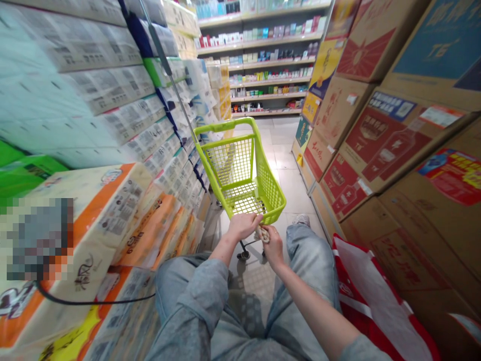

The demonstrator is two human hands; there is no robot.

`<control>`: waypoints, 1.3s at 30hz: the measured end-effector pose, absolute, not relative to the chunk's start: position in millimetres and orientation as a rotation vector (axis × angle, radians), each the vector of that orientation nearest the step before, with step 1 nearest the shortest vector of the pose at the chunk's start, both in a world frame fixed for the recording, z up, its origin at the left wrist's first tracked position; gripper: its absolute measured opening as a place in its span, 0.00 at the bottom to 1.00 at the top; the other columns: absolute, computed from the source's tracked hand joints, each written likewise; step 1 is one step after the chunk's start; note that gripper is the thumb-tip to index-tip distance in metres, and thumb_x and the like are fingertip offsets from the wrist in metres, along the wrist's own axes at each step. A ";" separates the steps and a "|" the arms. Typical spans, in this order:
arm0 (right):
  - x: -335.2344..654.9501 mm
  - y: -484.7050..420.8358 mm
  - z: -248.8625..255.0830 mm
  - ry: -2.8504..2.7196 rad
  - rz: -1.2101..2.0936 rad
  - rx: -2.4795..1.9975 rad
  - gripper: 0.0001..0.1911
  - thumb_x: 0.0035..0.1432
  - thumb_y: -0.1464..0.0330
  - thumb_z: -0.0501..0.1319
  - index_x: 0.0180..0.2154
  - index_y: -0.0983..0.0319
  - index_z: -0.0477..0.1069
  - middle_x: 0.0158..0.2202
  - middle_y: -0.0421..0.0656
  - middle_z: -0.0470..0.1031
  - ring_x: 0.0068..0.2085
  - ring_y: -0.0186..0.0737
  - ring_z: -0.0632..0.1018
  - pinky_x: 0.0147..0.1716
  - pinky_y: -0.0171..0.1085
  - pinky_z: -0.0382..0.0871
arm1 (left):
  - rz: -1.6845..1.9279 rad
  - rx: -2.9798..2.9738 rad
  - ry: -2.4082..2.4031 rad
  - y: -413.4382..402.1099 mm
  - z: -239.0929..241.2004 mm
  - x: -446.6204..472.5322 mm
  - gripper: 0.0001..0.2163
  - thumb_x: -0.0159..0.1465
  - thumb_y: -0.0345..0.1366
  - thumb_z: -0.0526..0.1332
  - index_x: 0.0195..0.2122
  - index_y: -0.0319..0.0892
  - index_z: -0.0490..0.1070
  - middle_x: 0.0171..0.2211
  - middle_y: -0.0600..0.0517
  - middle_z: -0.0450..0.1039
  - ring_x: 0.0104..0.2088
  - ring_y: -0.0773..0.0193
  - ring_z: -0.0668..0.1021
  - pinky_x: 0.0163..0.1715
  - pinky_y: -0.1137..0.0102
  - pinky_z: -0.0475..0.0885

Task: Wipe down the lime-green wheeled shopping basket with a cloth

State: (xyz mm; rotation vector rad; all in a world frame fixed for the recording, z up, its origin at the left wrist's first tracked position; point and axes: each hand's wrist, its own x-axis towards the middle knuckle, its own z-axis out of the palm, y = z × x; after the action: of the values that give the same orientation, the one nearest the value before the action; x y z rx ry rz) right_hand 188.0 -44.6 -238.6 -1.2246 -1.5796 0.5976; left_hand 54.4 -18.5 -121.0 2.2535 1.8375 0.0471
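Note:
A small lime-green shopping cart (251,189) stands in the aisle in front of me, its basket showing bare grid. Over the near rim of the basket my left hand (243,225) is closed, its fingertips meeting my right hand's work; what lies under those fingers is hidden. My right hand (275,246) is closed around a small cream-coloured, rope-like twisted bundle (263,234), just below the rim. The bundle sits between both hands, and its exact kind is too small to tell.
Stacked tissue packs (124,200) line the left side, with a pixelated device (39,240) and its black cable on top. Cardboard cartons (391,130) rise at right above a red-and-white bag (376,296). A thin pole (179,95) stands at the cart's left; shelves (259,65) cross the far end.

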 end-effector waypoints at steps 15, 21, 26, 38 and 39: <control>181.7 -37.9 -237.2 -1.606 0.626 -1.343 0.11 0.50 0.75 0.54 0.35 0.60 0.71 0.37 0.46 0.70 0.38 0.44 0.74 0.37 0.39 0.69 | 0.048 2.255 1.790 -15.1 -125.1 58.1 0.30 0.67 0.52 0.32 0.38 0.45 0.72 0.41 0.48 0.77 0.43 0.57 0.77 0.40 0.66 0.68; 201.2 -40.2 -206.3 -1.588 0.441 -1.215 0.14 0.55 0.71 0.54 0.44 0.60 0.71 0.42 0.48 0.71 0.45 0.45 0.72 0.46 0.43 0.68 | 0.063 2.235 1.758 -16.3 -124.3 56.3 0.30 0.68 0.52 0.31 0.43 0.46 0.71 0.43 0.49 0.77 0.45 0.57 0.77 0.42 0.65 0.68; 222.4 -6.2 -187.0 -1.926 0.185 -1.157 0.24 0.53 0.77 0.52 0.53 0.60 0.68 0.52 0.48 0.71 0.57 0.48 0.66 0.58 0.52 0.56 | 0.194 2.165 1.753 -16.6 -128.1 57.7 0.28 0.68 0.51 0.32 0.60 0.47 0.58 0.55 0.49 0.70 0.54 0.58 0.73 0.50 0.63 0.66; 238.7 17.4 -195.4 -2.190 0.038 -1.059 0.23 0.55 0.78 0.53 0.51 0.58 0.69 0.47 0.46 0.74 0.52 0.46 0.71 0.62 0.54 0.50 | 0.433 2.449 2.026 -26.2 -134.4 9.4 0.18 0.70 0.39 0.42 0.40 0.44 0.73 0.44 0.49 0.74 0.59 0.59 0.65 0.65 0.51 0.40; 238.4 17.9 -195.3 -2.194 0.038 -1.059 0.22 0.55 0.77 0.53 0.51 0.58 0.69 0.47 0.46 0.75 0.51 0.46 0.71 0.62 0.54 0.50 | 0.383 2.485 2.019 -25.7 -137.1 6.5 0.18 0.69 0.39 0.43 0.37 0.44 0.73 0.43 0.48 0.74 0.59 0.58 0.63 0.64 0.52 0.44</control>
State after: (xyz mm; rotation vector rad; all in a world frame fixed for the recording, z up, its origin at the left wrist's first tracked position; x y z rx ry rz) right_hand 238.4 17.9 -195.3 -1.0589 -2.1939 0.0376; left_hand 6.5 -25.7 -137.1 2.4853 2.0190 0.3829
